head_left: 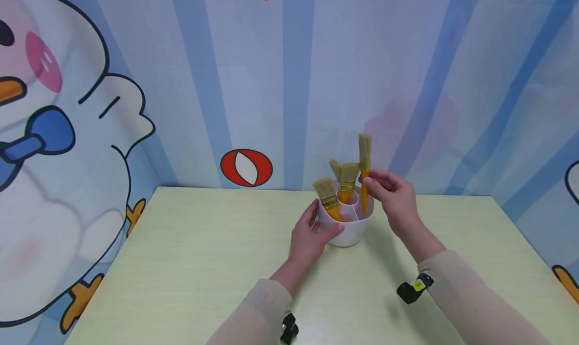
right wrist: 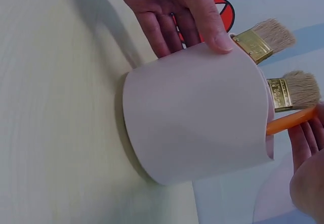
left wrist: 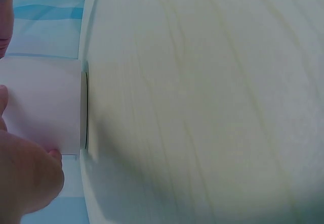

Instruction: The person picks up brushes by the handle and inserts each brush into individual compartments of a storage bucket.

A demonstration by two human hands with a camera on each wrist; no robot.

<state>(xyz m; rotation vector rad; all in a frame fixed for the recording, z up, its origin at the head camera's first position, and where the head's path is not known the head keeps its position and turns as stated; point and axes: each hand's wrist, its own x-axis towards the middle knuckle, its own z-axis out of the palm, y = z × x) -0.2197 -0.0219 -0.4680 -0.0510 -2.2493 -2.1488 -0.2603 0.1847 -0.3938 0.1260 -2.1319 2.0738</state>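
Observation:
A white pen-holder cup (head_left: 348, 234) with inner compartments stands upright on the table. My left hand (head_left: 308, 239) holds its left side, thumb across the front wall, fingers around the side. Between thumb and fingers, my right hand (head_left: 398, 199) pinches an orange-handled paintbrush (head_left: 365, 151), bristles up. The handle's lower end reaches into the right compartment, its orange shaft (right wrist: 289, 122) passing the rim in the right wrist view. A wide brush (head_left: 348, 177) stands in the round middle compartment, another brush (head_left: 326, 190) leans left, and a third brush tip (head_left: 335, 168) shows behind.
The pale wooden table (head_left: 203, 254) ends at a back edge close behind the cup. Beyond it hangs a blue-striped cloth backdrop (head_left: 253, 84) with cartoon prints. Small black wrist cameras (head_left: 413, 289) are strapped over both sleeves.

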